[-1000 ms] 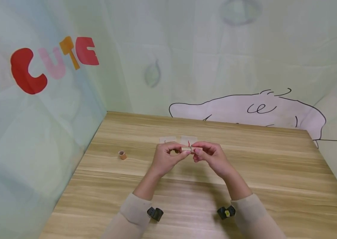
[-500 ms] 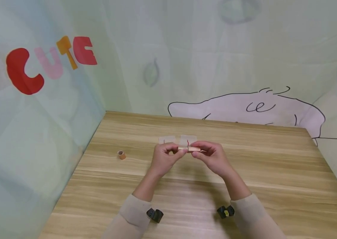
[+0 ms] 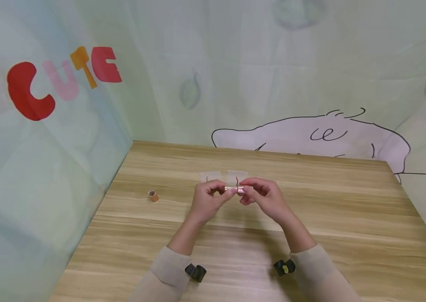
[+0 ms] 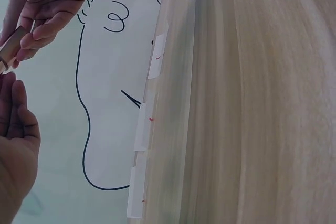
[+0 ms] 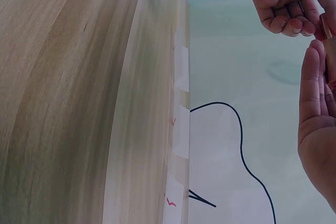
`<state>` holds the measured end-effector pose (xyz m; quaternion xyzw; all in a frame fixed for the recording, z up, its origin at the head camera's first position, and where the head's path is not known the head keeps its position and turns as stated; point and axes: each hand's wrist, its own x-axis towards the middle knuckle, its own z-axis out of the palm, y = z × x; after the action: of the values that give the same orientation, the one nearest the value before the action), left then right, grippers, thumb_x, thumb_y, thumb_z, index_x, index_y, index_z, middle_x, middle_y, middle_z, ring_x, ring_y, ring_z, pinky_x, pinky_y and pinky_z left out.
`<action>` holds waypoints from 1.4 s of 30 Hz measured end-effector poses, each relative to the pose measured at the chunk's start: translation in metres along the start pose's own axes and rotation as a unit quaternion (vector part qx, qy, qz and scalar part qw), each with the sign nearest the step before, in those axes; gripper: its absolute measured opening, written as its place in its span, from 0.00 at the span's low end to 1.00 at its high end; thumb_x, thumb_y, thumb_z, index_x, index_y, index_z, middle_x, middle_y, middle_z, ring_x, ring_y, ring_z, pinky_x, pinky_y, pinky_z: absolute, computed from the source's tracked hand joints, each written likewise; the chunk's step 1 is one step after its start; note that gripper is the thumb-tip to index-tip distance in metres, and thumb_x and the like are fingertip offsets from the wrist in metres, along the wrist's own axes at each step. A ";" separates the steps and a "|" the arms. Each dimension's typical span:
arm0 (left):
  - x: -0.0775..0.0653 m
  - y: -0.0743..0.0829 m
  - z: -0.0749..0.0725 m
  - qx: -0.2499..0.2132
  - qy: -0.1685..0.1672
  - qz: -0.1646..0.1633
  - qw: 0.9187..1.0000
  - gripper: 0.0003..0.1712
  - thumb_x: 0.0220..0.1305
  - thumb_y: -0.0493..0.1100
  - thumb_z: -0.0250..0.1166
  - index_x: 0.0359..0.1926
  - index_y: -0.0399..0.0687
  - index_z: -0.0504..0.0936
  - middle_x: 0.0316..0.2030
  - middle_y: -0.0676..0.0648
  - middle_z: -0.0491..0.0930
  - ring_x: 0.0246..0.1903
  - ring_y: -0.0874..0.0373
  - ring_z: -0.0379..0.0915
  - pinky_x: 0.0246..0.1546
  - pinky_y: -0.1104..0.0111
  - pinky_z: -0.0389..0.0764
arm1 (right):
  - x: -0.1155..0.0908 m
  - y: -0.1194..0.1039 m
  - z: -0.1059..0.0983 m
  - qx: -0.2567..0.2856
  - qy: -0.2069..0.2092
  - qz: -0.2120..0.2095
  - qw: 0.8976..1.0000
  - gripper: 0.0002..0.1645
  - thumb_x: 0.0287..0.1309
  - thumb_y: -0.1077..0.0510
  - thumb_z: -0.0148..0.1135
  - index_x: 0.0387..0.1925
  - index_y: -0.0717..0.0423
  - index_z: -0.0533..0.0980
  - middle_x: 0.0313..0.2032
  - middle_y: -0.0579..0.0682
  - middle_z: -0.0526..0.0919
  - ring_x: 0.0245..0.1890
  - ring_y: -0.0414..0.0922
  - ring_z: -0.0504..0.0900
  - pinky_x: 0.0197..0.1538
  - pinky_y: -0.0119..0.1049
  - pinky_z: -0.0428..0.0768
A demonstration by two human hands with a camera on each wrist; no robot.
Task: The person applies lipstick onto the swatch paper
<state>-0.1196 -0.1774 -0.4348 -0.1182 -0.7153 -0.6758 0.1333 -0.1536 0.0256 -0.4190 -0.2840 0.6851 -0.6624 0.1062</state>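
A slim, shiny rose-gold lipstick tube (image 3: 232,188) lies level between both hands, above the table. My left hand (image 3: 209,199) pinches its left part between thumb and fingers. On the right part, the thumb and fingertips of my right hand (image 3: 267,199) grip it. Coppery casing of the tube (image 4: 11,45) shows at the edge of the left wrist view. Fingers cover much of the tube, and whether any lipstick stands out of it is hidden. A short, hollow copper-coloured cap (image 3: 153,196) stands on the table to the left.
Pale paper pieces (image 3: 237,176) with red marks lie just beyond the hands; the wrist views show three. The wood-grain table (image 3: 330,218) meets a printed cloth backdrop (image 3: 266,84) at its back and left edges.
My right thumb and fingers have shifted around the tube, leaving its right end bare and then covering it again. The left hand keeps its hold; the cap stays put.
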 end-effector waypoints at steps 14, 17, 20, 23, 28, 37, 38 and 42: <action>-0.001 -0.003 -0.003 0.048 -0.017 0.013 0.999 0.05 0.59 0.35 0.75 0.36 0.38 0.89 0.29 0.45 0.85 0.33 0.59 0.76 0.41 0.62 0.77 | -0.001 0.004 -0.001 0.014 0.010 -0.003 1.000 0.15 0.67 0.69 0.62 0.51 0.75 0.77 0.40 0.48 0.87 0.36 0.41 0.87 0.44 0.40 0.87; 0.000 -0.001 -0.006 0.074 -0.030 0.006 0.997 0.10 0.58 0.37 0.76 0.41 0.40 0.88 0.33 0.48 0.86 0.36 0.58 0.78 0.44 0.63 0.76 | -0.001 0.004 -0.001 0.020 0.014 -0.008 1.000 0.15 0.67 0.68 0.62 0.51 0.76 0.76 0.39 0.47 0.87 0.35 0.41 0.87 0.43 0.39 0.87; 0.000 0.001 -0.011 0.099 -0.042 -0.002 0.994 0.15 0.57 0.39 0.77 0.46 0.43 0.87 0.37 0.49 0.86 0.40 0.57 0.80 0.47 0.59 0.76 | -0.001 0.004 -0.002 0.025 0.021 -0.015 0.999 0.16 0.68 0.66 0.62 0.51 0.75 0.76 0.39 0.45 0.87 0.34 0.41 0.87 0.42 0.38 0.87; 0.000 0.002 -0.017 0.116 -0.045 -0.010 0.992 0.17 0.57 0.41 0.77 0.47 0.45 0.86 0.40 0.50 0.86 0.43 0.56 0.80 0.51 0.52 0.77 | -0.001 0.003 -0.003 0.034 0.029 -0.023 0.999 0.17 0.68 0.64 0.63 0.51 0.75 0.76 0.38 0.45 0.87 0.33 0.41 0.86 0.41 0.37 0.86; -0.001 0.003 -0.028 0.144 -0.044 -0.010 0.989 0.15 0.60 0.43 0.75 0.47 0.44 0.86 0.44 0.47 0.86 0.46 0.55 0.80 0.54 0.46 0.77 | -0.001 0.002 -0.005 0.042 0.048 -0.023 0.998 0.17 0.68 0.65 0.63 0.51 0.76 0.76 0.36 0.45 0.86 0.31 0.40 0.85 0.39 0.35 0.86; -0.008 0.009 -0.060 0.226 -0.018 -0.007 0.974 0.14 0.62 0.44 0.74 0.47 0.45 0.87 0.47 0.49 0.85 0.51 0.53 0.79 0.56 0.49 0.77 | -0.002 0.002 -0.008 0.051 0.068 -0.017 0.996 0.14 0.67 0.68 0.62 0.50 0.76 0.75 0.36 0.49 0.86 0.30 0.40 0.85 0.39 0.34 0.86; -0.009 0.009 -0.065 0.237 -0.014 -0.007 0.971 0.14 0.62 0.44 0.74 0.47 0.45 0.87 0.47 0.49 0.85 0.51 0.53 0.79 0.56 0.50 0.77 | -0.002 0.002 -0.008 0.050 0.070 -0.016 0.996 0.14 0.67 0.68 0.62 0.50 0.76 0.75 0.36 0.49 0.86 0.30 0.40 0.85 0.39 0.34 0.86; -0.015 0.008 -0.088 0.274 0.009 -0.002 0.962 0.14 0.62 0.42 0.74 0.47 0.43 0.86 0.47 0.46 0.84 0.51 0.50 0.79 0.57 0.50 0.76 | -0.004 0.001 -0.008 0.043 0.071 -0.014 0.996 0.14 0.67 0.69 0.62 0.50 0.76 0.75 0.36 0.49 0.86 0.30 0.40 0.85 0.39 0.34 0.86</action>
<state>-0.1002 -0.2645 -0.4277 -0.0691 -0.8721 -0.4552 0.1656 -0.1550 0.0339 -0.4203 -0.2412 0.6576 -0.7112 0.0600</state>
